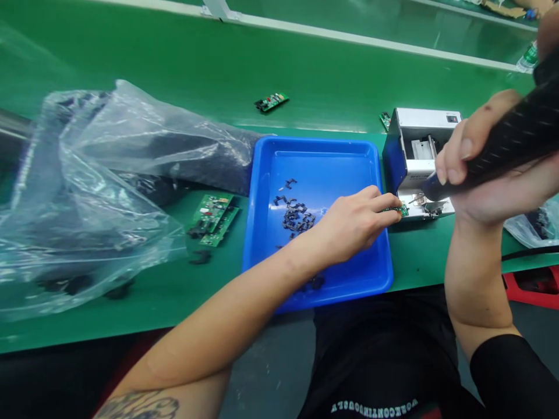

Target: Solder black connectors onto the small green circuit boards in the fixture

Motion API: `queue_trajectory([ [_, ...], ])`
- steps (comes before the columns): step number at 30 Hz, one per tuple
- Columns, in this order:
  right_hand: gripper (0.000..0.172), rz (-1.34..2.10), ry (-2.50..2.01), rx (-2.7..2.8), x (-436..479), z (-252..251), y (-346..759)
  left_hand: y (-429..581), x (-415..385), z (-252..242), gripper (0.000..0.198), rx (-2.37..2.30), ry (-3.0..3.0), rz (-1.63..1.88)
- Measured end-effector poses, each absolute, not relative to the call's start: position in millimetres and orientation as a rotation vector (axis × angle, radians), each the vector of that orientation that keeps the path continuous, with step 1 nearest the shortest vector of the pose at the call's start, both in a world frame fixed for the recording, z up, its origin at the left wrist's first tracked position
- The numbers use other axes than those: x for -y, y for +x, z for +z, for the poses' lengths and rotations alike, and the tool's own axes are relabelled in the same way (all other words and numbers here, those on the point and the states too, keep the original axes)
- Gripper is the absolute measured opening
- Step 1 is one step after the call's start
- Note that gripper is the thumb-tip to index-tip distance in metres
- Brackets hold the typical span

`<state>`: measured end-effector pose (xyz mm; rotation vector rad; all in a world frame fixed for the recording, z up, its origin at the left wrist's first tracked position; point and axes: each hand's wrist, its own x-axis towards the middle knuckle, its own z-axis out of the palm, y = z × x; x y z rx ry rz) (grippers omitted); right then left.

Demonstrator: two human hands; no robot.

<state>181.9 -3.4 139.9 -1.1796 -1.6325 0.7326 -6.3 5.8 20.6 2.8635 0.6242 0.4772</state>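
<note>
My left hand (356, 224) reaches across the blue tray (384, 273) and pinches a small green circuit board (403, 209) at its edge. My right hand (493, 169) is wrapped around a black electric screwdriver (515, 134), held tilted with its tip pointing left and down. The thin bit ends close to the board, at the front of a silver machine (402, 139); whether it touches a screw is too small to tell. Small black plastic clips (299, 216) lie heaped in the tray.
Left of the tray are stacked circuit boards (216, 218), a loose black clip (201, 256) and a large clear plastic bag (100, 145) of dark parts. Another board (271, 102) lies behind the tray. A plastic bag (533, 224) and a red object (533, 288) are at the right.
</note>
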Motion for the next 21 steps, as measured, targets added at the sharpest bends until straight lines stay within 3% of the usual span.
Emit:
queue_trajectory([
  [4,0.064,0.891,-0.754,1.099,4.6,130.0,159.7,-4.9,-5.7,21.2,0.026,-0.625,2.861,0.468],
  [6,0.052,0.894,-0.725,1.022,5.8,124.7,153.5,-4.3,-5.5,20.3,0.025,-0.635,2.861,0.459],
  [8,0.052,0.89,-0.748,0.994,4.6,120.2,152.1,-4.2,-5.3,18.9,0.025,-0.642,2.863,0.457],
  [13,0.068,0.842,-0.736,1.045,-2.6,110.9,155.8,-4.1,-5.0,17.0,0.024,-0.65,2.867,0.463],
  [21,0.055,0.877,-0.753,1.196,2.2,106.8,156.5,-2.5,-4.5,17.5,0.024,-0.669,2.882,0.452],
])
